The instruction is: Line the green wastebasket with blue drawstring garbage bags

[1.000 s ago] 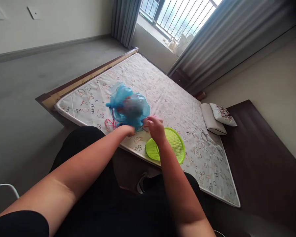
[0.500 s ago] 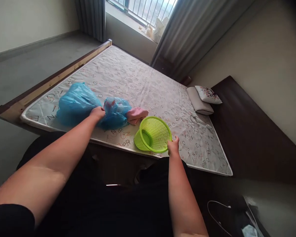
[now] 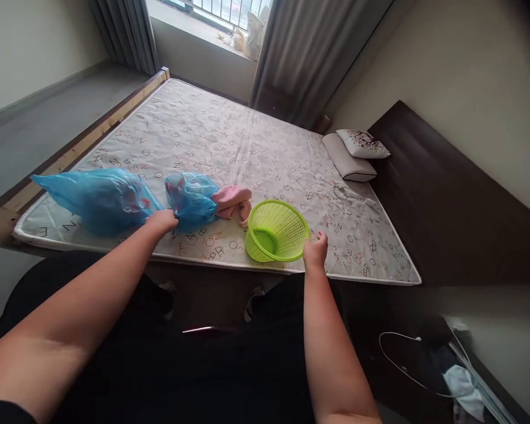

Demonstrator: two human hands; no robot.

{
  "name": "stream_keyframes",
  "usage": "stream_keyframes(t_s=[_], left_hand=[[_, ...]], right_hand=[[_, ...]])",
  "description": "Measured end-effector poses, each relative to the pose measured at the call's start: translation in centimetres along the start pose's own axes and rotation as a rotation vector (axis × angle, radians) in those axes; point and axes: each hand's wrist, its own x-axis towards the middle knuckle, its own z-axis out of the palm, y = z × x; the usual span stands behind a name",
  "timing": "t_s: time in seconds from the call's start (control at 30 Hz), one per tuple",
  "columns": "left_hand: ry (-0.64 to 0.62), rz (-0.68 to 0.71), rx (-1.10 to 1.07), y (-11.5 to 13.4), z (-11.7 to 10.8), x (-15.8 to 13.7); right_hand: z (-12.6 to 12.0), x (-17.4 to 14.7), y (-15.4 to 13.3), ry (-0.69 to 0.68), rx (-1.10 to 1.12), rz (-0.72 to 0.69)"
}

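My left hand [image 3: 162,221] is closed on a thin blue plastic bag [image 3: 103,197], which lies on the bed near its front left corner. Just past my fingers is another bulging blue plastic bag [image 3: 193,197]; I cannot tell whether the two are one piece. A pink cloth [image 3: 232,199] touches that bag's right side. To the right of the cloth, a green mesh basket [image 3: 257,253] stands tilted on the mattress, its opening partly toward me and nothing visible inside. My right hand [image 3: 315,250] grips the basket's right rim, some fingers sticking out.
The letter-print mattress [image 3: 229,141] sits in a wooden bed frame [image 3: 70,156]. A patterned pillow [image 3: 362,143] and a beige bolster [image 3: 347,158] lie by the dark headboard [image 3: 446,188]. A white cable [image 3: 395,368] hangs at lower right. Grey curtains [image 3: 304,65] flank the window.
The left blue bag has been pulled lower and stretched out to the left, with my left hand moving slightly left and down. My right hand keeps its hold on the basket. The view has shifted.
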Motion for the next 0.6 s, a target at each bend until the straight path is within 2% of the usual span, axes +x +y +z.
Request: stream_keyframes(t_s=[0.07, 0.17, 0.23, 0.3, 0.4, 0.47, 0.53, 0.6], left_hand=[[-0.008, 0.03, 0.026, 0.8, -1.6, -0.7], [0.035, 0.117, -0.054, 1.6, -3.5, -3.0], [0.096, 0.16, -0.195, 1.9, -3.9, -5.0], [0.144, 0.168, -0.296, 2.1, -3.8, -6.7], [0.158, 0.161, -0.268, 2.6, -3.1, -7.7], [0.157, 0.15, -0.198, 2.8, -2.8, -7.5], [0.158, 0.131, -0.15, 2.8, -2.8, -6.8], [0.141, 0.105, -0.145, 2.5, -3.3, -6.1]], right_hand=[[0.0, -1.5, -1.3, 0.08, -0.028, -0.195], [0.5, -5.8, -3.6, 0.159, -0.018, -0.633], [1.6, -9.4, -5.4, 0.089, 0.064, -0.858], [4.0, -12.8, -7.6, -0.115, 0.16, -0.977], [10.0, -15.4, -11.5, -0.499, 0.205, -0.96], [15.0, -15.3, -14.1, -0.69, 0.078, -0.801], [19.6, -13.9, -16.2, -0.784, -0.141, -0.523], [23.2, -12.0, -17.2, -0.797, -0.273, -0.405]])
